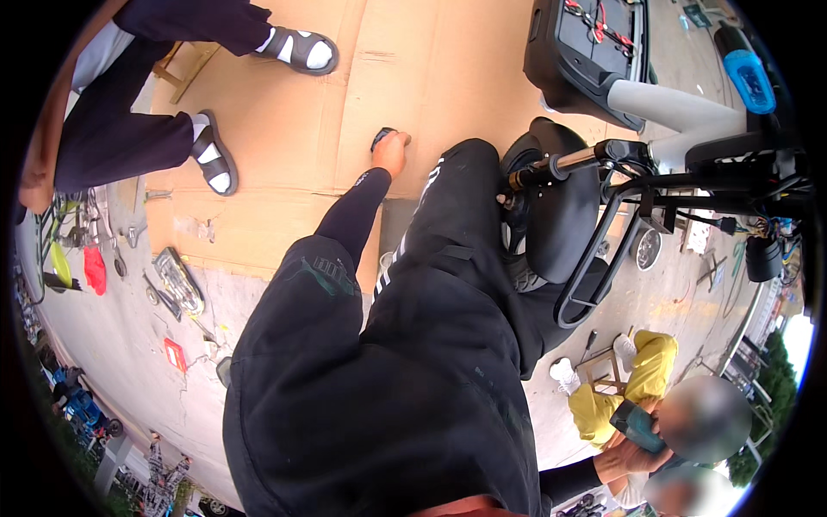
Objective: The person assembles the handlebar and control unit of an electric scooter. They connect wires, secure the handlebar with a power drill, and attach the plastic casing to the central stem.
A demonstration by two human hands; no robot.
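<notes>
My left hand [392, 152], in a black sleeve, reaches down to the cardboard sheet [284, 121]. Its fingers are closed on a small dark object [382, 136], mostly covered by the hand, so its kind is unclear. At the lower right, my right hand [633, 459] is closed around a dark teal and black oblong object [639, 424]. Right of my legs stands a two-wheeled vehicle with a white frame tube [672, 108], a black mudguard [564, 207] over its wheel and a black tubular rack [594, 267].
A co-worker's sandalled feet [306, 52] rest on the cardboard at the upper left. Tools and a red box [175, 354] lie on the ground. Another person in yellow trousers [650, 366] sits at the lower right beside a screwdriver [590, 340]. Wires [600, 30] lie on a black case.
</notes>
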